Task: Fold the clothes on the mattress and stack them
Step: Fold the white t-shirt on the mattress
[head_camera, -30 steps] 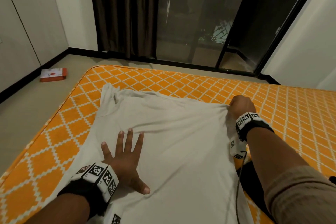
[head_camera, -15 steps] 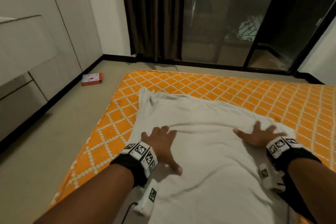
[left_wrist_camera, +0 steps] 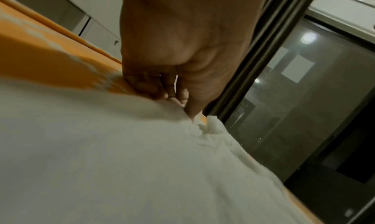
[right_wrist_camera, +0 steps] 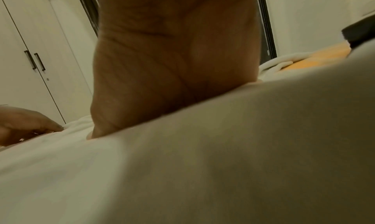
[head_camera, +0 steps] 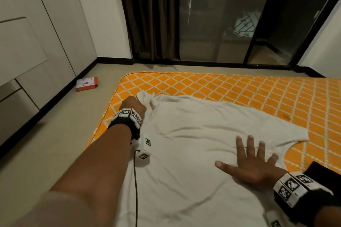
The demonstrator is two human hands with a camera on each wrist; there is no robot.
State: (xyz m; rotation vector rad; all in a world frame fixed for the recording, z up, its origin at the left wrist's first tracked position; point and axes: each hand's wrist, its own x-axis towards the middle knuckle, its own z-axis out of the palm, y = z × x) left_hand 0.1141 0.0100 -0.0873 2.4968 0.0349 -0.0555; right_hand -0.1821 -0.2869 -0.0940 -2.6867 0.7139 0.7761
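A white T-shirt (head_camera: 193,153) lies spread over the near part of the orange patterned mattress (head_camera: 239,88). My left hand (head_camera: 133,105) pinches its bunched far-left corner near the mattress's left edge; the left wrist view shows the curled fingers (left_wrist_camera: 162,91) closed on the white T-shirt (left_wrist_camera: 142,163). My right hand (head_camera: 252,160) lies flat on the shirt's right part with fingers spread. In the right wrist view only the palm (right_wrist_camera: 172,67) shows, pressed onto the cloth (right_wrist_camera: 223,163).
A dark garment (head_camera: 324,171) lies at the mattress's right edge by my right wrist. An orange-and-white box (head_camera: 87,84) sits on the floor to the left. Cupboards line the left wall; a curtain and glass door stand beyond the mattress.
My left hand slid from the shirt's middle out to its far-left corner and closed on it. The right hand stays flat on the shirt. My head has turned left.
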